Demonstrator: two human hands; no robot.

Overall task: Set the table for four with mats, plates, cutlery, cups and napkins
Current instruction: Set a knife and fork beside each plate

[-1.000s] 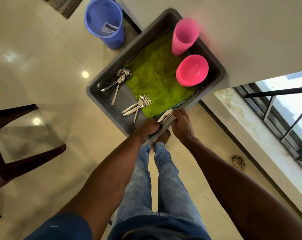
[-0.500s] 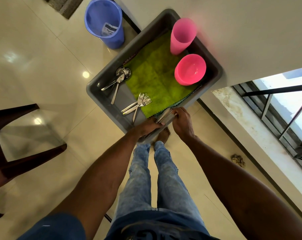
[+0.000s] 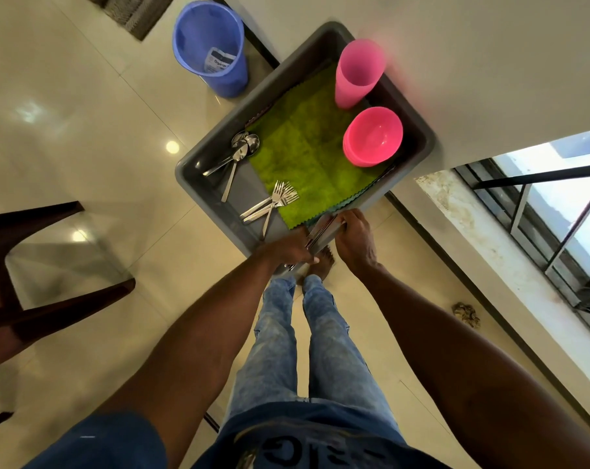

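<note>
Head view: the person stands on a glossy tiled floor (image 3: 84,106) and carries a grey tub (image 3: 202,187) in front of the body, w/ both hands at its near rim, approx. 6 o'clock of the tub. The left hand (image 3: 287,248) has its fingers curled around the rim and also around a bundle of flat metal pieces (image 3: 322,228), probably knives, but this cannot be told for sure. The right hand (image 3: 354,240) grips the same rim just beside it, fingers bent, touching the top of the bundle.

Inside the tub a green cloth (image 3: 314,147) lies flat over most of the bottom. At 12 o'clock a stack of pink cups (image 3: 358,72) stands upright. At 3 o'clock is a stack of pink bowls (image 3: 373,135). The spoons (image 3: 236,157) lie at 9 o'clock on the bare grey bottom; the forks (image 3: 273,204) lie at 7 o'clock, tines on the cloth edge.

Outside the tub, at 11 o'clock, a blue bucket (image 3: 212,45) stands on the floor. A dark wooden table w/ glass top (image 3: 50,265) is at the left edge.
</note>
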